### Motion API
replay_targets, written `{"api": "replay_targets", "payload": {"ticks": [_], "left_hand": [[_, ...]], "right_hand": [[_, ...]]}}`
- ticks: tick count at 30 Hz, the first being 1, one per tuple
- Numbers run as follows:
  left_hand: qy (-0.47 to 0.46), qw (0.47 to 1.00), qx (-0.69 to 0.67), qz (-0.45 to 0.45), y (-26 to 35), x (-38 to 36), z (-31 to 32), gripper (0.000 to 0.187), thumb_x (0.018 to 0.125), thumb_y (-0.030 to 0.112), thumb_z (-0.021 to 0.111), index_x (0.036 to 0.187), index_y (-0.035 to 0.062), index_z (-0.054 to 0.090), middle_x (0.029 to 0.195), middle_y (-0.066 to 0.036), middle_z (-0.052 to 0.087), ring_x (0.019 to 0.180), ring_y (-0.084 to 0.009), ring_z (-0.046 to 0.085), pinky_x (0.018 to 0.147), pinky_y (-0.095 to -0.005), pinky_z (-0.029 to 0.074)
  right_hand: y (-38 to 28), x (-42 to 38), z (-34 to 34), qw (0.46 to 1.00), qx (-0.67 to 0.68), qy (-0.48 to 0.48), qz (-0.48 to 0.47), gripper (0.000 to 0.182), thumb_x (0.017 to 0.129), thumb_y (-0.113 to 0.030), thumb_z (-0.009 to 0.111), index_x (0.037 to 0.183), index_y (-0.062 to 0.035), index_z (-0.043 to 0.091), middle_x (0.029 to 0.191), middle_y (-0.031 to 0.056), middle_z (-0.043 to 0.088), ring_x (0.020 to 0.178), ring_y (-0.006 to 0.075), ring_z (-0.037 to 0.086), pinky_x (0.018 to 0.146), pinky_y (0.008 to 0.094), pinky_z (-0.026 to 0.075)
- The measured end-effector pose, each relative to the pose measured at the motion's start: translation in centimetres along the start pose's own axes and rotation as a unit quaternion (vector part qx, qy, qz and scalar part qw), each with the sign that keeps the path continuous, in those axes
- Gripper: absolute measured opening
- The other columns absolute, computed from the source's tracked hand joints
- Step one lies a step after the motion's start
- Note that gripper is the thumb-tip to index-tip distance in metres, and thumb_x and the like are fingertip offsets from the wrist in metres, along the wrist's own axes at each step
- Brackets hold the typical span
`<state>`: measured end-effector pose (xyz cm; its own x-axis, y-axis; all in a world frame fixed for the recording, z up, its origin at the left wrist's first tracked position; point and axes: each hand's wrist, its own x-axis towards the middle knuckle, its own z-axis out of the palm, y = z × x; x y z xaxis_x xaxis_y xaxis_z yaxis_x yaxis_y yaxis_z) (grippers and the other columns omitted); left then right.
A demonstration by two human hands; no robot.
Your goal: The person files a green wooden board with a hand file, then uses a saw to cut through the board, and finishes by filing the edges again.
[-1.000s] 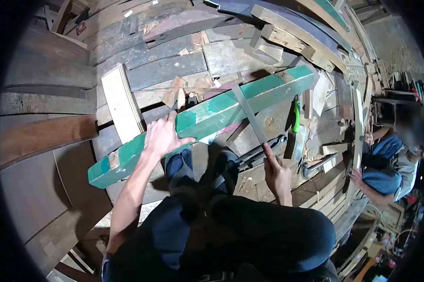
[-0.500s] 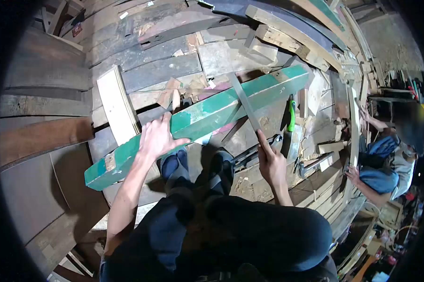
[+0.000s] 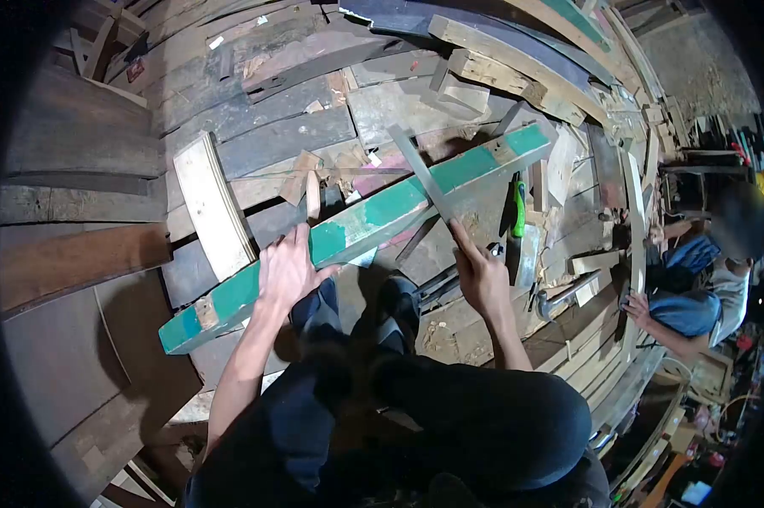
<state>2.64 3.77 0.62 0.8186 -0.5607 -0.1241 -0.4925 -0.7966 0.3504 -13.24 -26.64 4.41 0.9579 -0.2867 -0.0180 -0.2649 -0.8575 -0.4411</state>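
Observation:
A long wooden beam [image 3: 370, 213] with worn green paint lies diagonally in front of me, over my feet. My left hand [image 3: 287, 269] grips its near-left part, fingers over the far edge and thumb stretched along the near side. In my right hand [image 3: 480, 275] is a flat grey metal file [image 3: 421, 174], its forefinger extended along the tool. The file rests across the beam's top edge right of the middle, its far end sticking out beyond the beam. Whether the file's surface has teeth is too blurred to tell.
A pale board [image 3: 211, 207] lies left of the beam. A green-handled tool [image 3: 518, 206] and a hammer [image 3: 559, 296] lie to the right. Wood blocks [image 3: 500, 72] are stacked at the back. At right, another person [image 3: 691, 313] sits holding an upright plank [image 3: 635, 229].
My right hand has pushed the file forward and slightly left across the beam. My left hand stays on the beam. The other person's upper hand has moved lower.

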Motion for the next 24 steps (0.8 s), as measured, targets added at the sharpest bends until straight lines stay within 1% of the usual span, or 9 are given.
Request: {"api": "replay_targets", "payload": {"ticks": [1, 5, 8, 9, 12, 13, 16, 20, 24], "left_hand": [[-0.004, 1.0, -0.014, -0.007, 0.0, 0.2, -0.3, 0.083, 0.068, 0.051, 0.093, 0.119, -0.0022, 0.056, 0.091, -0.025, 0.073, 0.083, -0.0403, 0.074, 0.074, -0.0489, 0.06], [-0.057, 0.998, -0.025, -0.029, -0.5, 1.1, -1.1, 0.088, 0.066, 0.057, 0.092, 0.123, -0.0022, 0.058, 0.091, -0.026, 0.073, 0.086, -0.043, 0.074, 0.077, -0.0522, 0.059], [-0.031, 0.999, -0.026, -0.006, -1.1, 1.3, -0.8, 0.089, 0.066, 0.058, 0.092, 0.121, -0.0027, 0.059, 0.093, -0.025, 0.073, 0.087, -0.0432, 0.074, 0.079, -0.0525, 0.059], [-0.052, 0.998, -0.016, -0.013, -1.3, 1.6, -1.0, 0.097, 0.066, 0.062, 0.09, 0.128, -0.0043, 0.056, 0.093, -0.025, 0.074, 0.09, -0.0422, 0.074, 0.083, -0.0519, 0.058], [-0.07, 0.997, -0.015, -0.007, -2.1, 2.6, -1.1, 0.101, 0.064, 0.066, 0.089, 0.127, -0.0057, 0.058, 0.093, -0.026, 0.074, 0.09, -0.0418, 0.075, 0.084, -0.0522, 0.059], [-0.065, 0.998, -0.027, -0.004, -2.2, 2.9, -1.3, 0.103, 0.062, 0.07, 0.088, 0.125, -0.0066, 0.06, 0.096, -0.026, 0.075, 0.091, -0.041, 0.076, 0.085, -0.0522, 0.059], [-0.071, 0.996, -0.045, -0.002, -2.4, 3.0, -1.2, 0.102, 0.062, 0.069, 0.089, 0.124, -0.007, 0.061, 0.097, -0.025, 0.075, 0.09, -0.0412, 0.076, 0.086, -0.0524, 0.059], [-0.093, 0.994, -0.049, -0.017, -2.3, 3.4, -1.8, 0.106, 0.061, 0.07, 0.089, 0.128, -0.0076, 0.062, 0.106, -0.027, 0.074, 0.1, -0.041, 0.074, 0.091, -0.0528, 0.058], [-0.093, 0.995, -0.034, -0.025, -2.0, 3.5, -2.0, 0.105, 0.061, 0.07, 0.089, 0.128, -0.0073, 0.062, 0.104, -0.027, 0.074, 0.098, -0.0417, 0.074, 0.091, -0.0534, 0.057]], "right_hand": [[-0.1, -1.8, -0.6, 1.0, -0.006, -0.005, 0.027, 0.063, 0.098, -0.012, 0.066, 0.155, -0.0342, 0.051, 0.077, 0.0187, 0.066, 0.067, 0.0395, 0.069, 0.06, 0.0513, 0.054], [1.9, -6.5, -1.2, 1.0, 0.004, 0.011, 0.023, 0.063, 0.097, -0.011, 0.068, 0.154, -0.0332, 0.053, 0.074, 0.0159, 0.064, 0.065, 0.0375, 0.068, 0.06, 0.0496, 0.054], [1.4, -4.5, -0.9, 1.0, 0.004, 0.014, 0.023, 0.062, 0.097, -0.011, 0.068, 0.153, -0.033, 0.055, 0.073, 0.0157, 0.064, 0.065, 0.0379, 0.068, 0.06, 0.0496, 0.055], [1.5, -3.0, -0.6, 1.0, 0.001, 0.004, 0.025, 0.059, 0.098, -0.013, 0.067, 0.152, -0.033, 0.055, 0.076, 0.0178, 0.067, 0.066, 0.0394, 0.07, 0.059, 0.0497, 0.055], [0.8, 0.9, -0.2, 1.0, 0.005, 0.026, -0.015, 0.058, 0.099, -0.014, 0.067, 0.153, -0.0331, 0.055, 0.079, 0.0207, 0.069, 0.067, 0.0404, 0.071, 0.059, 0.0498, 0.055], [0.3, 1.3, -1.1, 1.0, -0.025, 0.001, -0.001, 0.057, 0.099, -0.016, 0.066, 0.152, -0.0327, 0.055, 0.081, 0.0231, 0.07, 0.067, 0.041, 0.071, 0.059, 0.0496, 0.055], [0.6, 0.6, -1.1, 1.0, -0.003, 0.018, -0.003, 0.057, 0.099, -0.015, 0.067, 0.152, -0.0327, 0.055, 0.081, 0.0226, 0.07, 0.067, 0.0406, 0.071, 0.059, 0.0496, 0.055], [1.6, -3.7, -1.7, 0.999, -0.014, 0.022, 0.02, 0.058, 0.099, -0.015, 0.068, 0.153, -0.0326, 0.056, 0.073, 0.0161, 0.066, 0.065, 0.0373, 0.071, 0.059, 0.0483, 0.056], [0.5, -4.0, -3.5, 0.998, -0.02, -0.019, 0.062, 0.058, 0.099, -0.017, 0.067, 0.153, -0.0335, 0.054, 0.074, 0.017, 0.067, 0.065, 0.0386, 0.07, 0.059, 0.05, 0.056]]}}
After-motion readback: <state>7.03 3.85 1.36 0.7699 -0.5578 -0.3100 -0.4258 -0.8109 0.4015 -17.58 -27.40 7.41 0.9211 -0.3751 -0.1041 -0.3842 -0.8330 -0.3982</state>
